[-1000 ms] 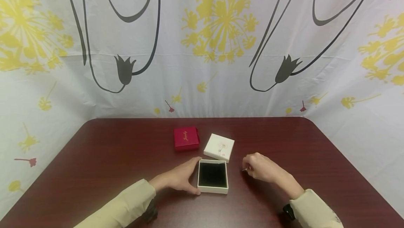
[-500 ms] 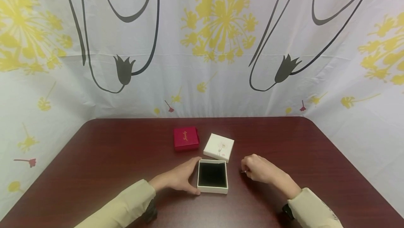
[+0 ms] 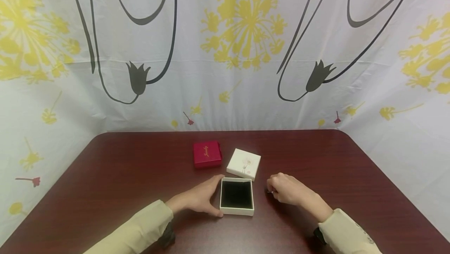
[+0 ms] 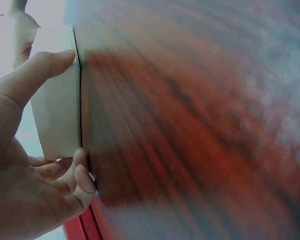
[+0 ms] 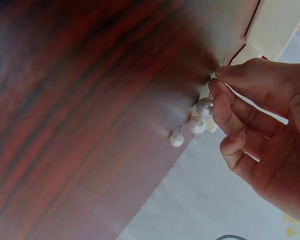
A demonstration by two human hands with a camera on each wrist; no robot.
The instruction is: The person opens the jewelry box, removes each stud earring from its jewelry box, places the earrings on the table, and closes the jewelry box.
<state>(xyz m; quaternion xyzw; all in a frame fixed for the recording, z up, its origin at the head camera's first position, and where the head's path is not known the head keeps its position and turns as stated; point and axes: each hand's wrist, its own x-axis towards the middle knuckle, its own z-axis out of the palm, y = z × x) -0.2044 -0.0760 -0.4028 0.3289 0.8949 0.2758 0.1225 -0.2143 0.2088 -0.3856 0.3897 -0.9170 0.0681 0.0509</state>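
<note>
A white open gift box [image 3: 237, 211] with a black lining stands at the middle of the table. My left hand [image 3: 203, 197] grips its left side, thumb at the near corner and forefinger at the far one; the left wrist view shows the thumb [image 4: 55, 64] against the box wall [image 4: 62, 110]. To the right of the box, my right hand [image 3: 287, 188] pinches a pearl earring by thumb and forefinger, a thin wire showing at the fingertips. By those fingers are a grey pearl [image 5: 205, 107] and a white pearl [image 5: 197, 124]. A smaller pearl [image 5: 176, 139] with a wire hook is close by.
Behind the box lies a white lid [image 3: 244, 163] printed with a flower, one edge close to the box. A red jewelry box [image 3: 207, 154] with gold lettering is farther back to the left. The dark red table [image 3: 140, 156] ends at a patterned white curtain [image 3: 218, 101].
My right hand has shifted slightly left, toward the open box, still pinching the earring. The left hand and the boxes stay where they were.
</note>
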